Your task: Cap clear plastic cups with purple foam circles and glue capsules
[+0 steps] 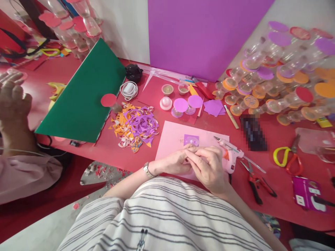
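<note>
My left hand (179, 162) and my right hand (209, 165) meet above a pale pink sheet (167, 139). Fingers of both are closed together, and whatever lies between them is hidden. Just beyond the fingertips, a clear plastic cup piece rests on a purple paper square (187, 138). A pink and white hot glue gun (230, 158) lies right beside my right hand, with a glue stick out of its back.
Paper scraps (136, 125) pile up left of the sheet. A green board (86, 94) leans there, with a co-worker's hand (14, 101) beyond. Stacked clear cup shapes (277, 80) fill the back right. Pliers (255, 181) and cutters (290, 157) lie at right.
</note>
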Motion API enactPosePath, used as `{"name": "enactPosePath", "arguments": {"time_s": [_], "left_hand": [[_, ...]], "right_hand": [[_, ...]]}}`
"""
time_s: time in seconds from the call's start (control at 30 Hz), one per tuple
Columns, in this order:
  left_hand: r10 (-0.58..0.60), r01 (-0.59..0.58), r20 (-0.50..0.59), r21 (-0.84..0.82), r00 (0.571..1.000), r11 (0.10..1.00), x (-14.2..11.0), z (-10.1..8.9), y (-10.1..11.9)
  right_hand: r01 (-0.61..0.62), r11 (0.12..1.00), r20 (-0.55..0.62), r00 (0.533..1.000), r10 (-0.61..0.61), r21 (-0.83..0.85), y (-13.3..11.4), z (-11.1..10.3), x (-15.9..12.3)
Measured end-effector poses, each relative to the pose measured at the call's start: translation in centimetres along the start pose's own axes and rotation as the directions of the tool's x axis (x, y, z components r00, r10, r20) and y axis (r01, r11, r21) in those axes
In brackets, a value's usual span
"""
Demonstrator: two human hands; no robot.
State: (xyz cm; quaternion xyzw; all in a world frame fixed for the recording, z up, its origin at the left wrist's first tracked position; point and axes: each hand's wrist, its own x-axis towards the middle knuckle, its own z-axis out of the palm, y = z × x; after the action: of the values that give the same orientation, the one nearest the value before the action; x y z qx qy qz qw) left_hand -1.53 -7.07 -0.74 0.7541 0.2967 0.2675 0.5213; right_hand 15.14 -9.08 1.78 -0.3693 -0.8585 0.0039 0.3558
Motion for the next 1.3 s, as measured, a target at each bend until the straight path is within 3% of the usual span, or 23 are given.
{"name": "enactPosePath", "arguments": {"time_s": [0.33,0.77,0.9,1.13,1.3], "left_hand": [[-0.005,0.025,0.072,-0.28,0.997,0.96,0.0,-0.2,0.1],[-0.025,0.107,0.174,-0.479,0.984,0.872,-0.2,0.3,0.0],[-0.065,0.152,0.193,-0.481,0.979,0.864,-0.5,0.4,-0.4],[-0.001,0.074,0.142,-0.513,0.99,0.855,0.0,1.0,-0.9],[-0.066,0.124,0.161,-0.384,0.985,0.915,0.0,0.6,-0.2]], "right_hand": [[0.016,1.0,-0.075,0.997,-0.015,0.008,0.1,0.1,-0.6],[0.069,0.998,-0.134,0.989,-0.067,0.012,0.2,-0.1,-1.4],[0.055,0.998,-0.111,0.992,-0.055,-0.002,0.2,-0.2,-1.4],[-0.008,0.999,-0.043,0.999,0.006,-0.042,0.1,-0.3,-1.0],[0.009,1.0,-0.093,0.996,-0.012,-0.025,0.1,-0.1,-1.4]]}}
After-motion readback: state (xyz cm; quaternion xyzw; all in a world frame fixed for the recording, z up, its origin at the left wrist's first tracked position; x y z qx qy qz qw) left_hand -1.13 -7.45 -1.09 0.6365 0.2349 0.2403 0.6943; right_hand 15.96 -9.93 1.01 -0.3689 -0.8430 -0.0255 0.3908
